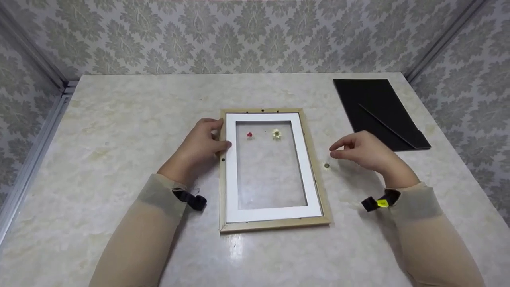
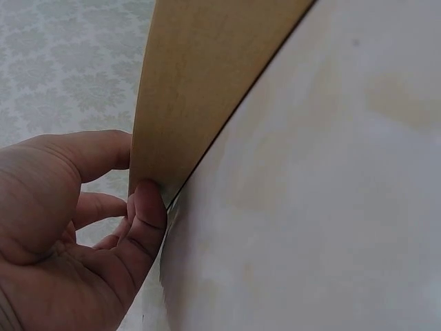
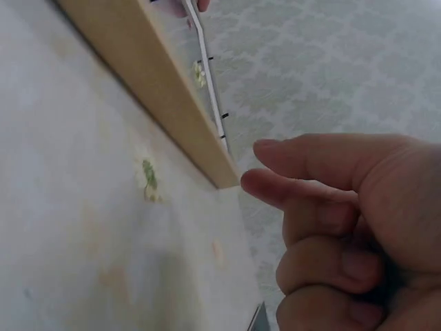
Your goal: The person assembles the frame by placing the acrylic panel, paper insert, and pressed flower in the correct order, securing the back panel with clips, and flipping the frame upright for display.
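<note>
A light wooden picture frame (image 1: 275, 227) lies on the table, with a white mat (image 1: 273, 214) and a clear pane inside it. Near the pane's top sit a small red flower (image 1: 250, 134) and a pale yellow flower (image 1: 276, 134). My left hand (image 1: 201, 139) grips the frame's left side, thumb and fingers against the wood. To the right of the frame, my right hand (image 1: 362, 151) hovers with nothing in it. Its thumb and index finger are slightly apart, the other fingers bent. Just below those fingertips a small whitish flower (image 3: 149, 176) with a green centre rests on the table.
A black backing board (image 1: 370, 89) with a stand flap (image 1: 388, 125) lies at the table's back right. Patterned wallpaper (image 1: 255, 36) covers the walls behind and beside the marbled table (image 1: 119, 119). Small dark tabs stick out along the frame's inner edges.
</note>
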### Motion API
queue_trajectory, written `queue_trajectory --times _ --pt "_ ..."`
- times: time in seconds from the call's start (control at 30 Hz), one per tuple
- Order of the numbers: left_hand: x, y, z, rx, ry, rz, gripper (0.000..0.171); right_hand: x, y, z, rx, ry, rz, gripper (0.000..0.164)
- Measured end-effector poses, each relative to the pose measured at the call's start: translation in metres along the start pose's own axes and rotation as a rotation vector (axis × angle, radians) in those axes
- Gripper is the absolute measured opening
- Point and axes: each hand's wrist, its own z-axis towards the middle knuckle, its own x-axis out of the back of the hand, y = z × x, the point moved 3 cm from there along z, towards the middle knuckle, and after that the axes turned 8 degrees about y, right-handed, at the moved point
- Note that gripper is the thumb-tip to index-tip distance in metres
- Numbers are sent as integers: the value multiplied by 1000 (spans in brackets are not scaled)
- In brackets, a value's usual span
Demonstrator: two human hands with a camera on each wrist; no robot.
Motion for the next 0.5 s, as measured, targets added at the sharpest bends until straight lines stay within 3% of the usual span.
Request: queue_trajectory --times 0.17,0.5 --pt "4 -4 -4 10 15 -35 84 -9 9 7 58 -49 -64 19" --pt "-2 2 -1 25 -7 -68 84 -21 14 5 58 1 -133 11"
